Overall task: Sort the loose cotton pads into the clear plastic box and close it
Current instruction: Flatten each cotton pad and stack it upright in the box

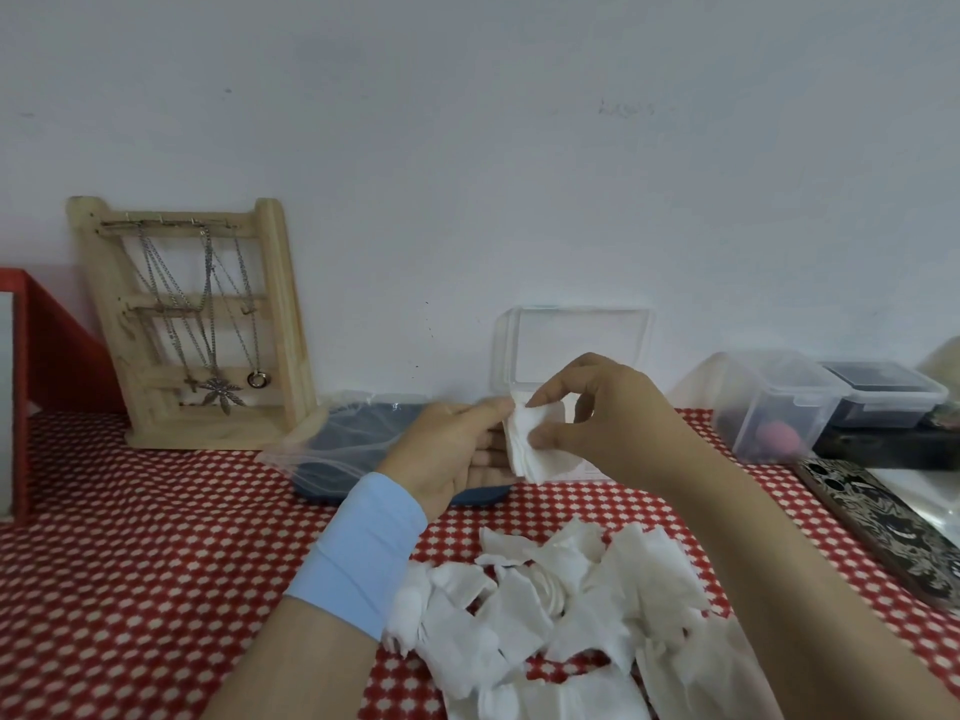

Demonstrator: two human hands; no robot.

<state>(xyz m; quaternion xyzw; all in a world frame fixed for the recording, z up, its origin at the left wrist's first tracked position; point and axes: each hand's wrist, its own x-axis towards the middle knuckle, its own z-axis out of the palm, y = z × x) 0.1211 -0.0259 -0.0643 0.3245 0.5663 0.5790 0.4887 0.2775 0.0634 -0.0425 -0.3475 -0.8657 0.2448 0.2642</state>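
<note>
Right hand (pixel 608 418): fingers curled, thumb and forefinger pinching the right edge of a small stack of cotton pads (pixel 527 444). Left hand (pixel 457 449): fingers nearly straight and pointing right, thumb above and fingers below, holding the left edge of the same stack; a light blue band (pixel 358 548) circles its wrist. The stack is held clear of the tabletop (pixel 130 537), close to the far edge and right of its middle. It is roughly square, broad face toward the camera, its slightly longer side running up and down with a small lean to the right.

Clear plastic box (pixel 571 345): directly behind the hands at the far edge. Its lid stands upright against the wall, long axis parallel to that edge; the base is mostly hidden by the hands.

Loose cotton pads (pixel 545 605): an overlapping heap near the near edge, below the right forearm.

Also on the red-and-white patterned tabletop: a wooden necklace stand (pixel 197 324) at the far left, a plastic bag (pixel 337 433) beside the left hand, lidded containers (pixel 769 402) and a phone (pixel 883 522) along the right edge.
</note>
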